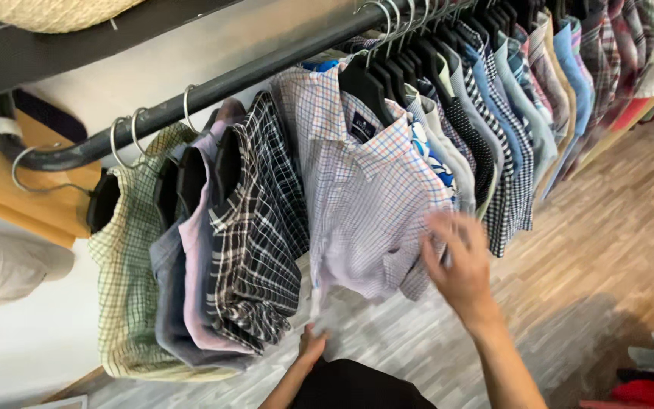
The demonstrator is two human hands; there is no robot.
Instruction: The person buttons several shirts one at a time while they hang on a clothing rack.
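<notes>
Wood-look floor (615, 250) lies under a rail (213, 91) of shirts; right hand (459, 265), fingers spread, touches the pale checked shirt (365, 197); left hand (312, 346) grips its hem

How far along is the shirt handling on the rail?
Done, by the look of it: four shirts, including the black-and-white plaid shirt, hang bunched at the left end of the rail. In hand: the right hand is at the front of the pale checked shirt, which is spread open, and the left hand is at its hem. Left: the packed row of shirts to the right.
</notes>
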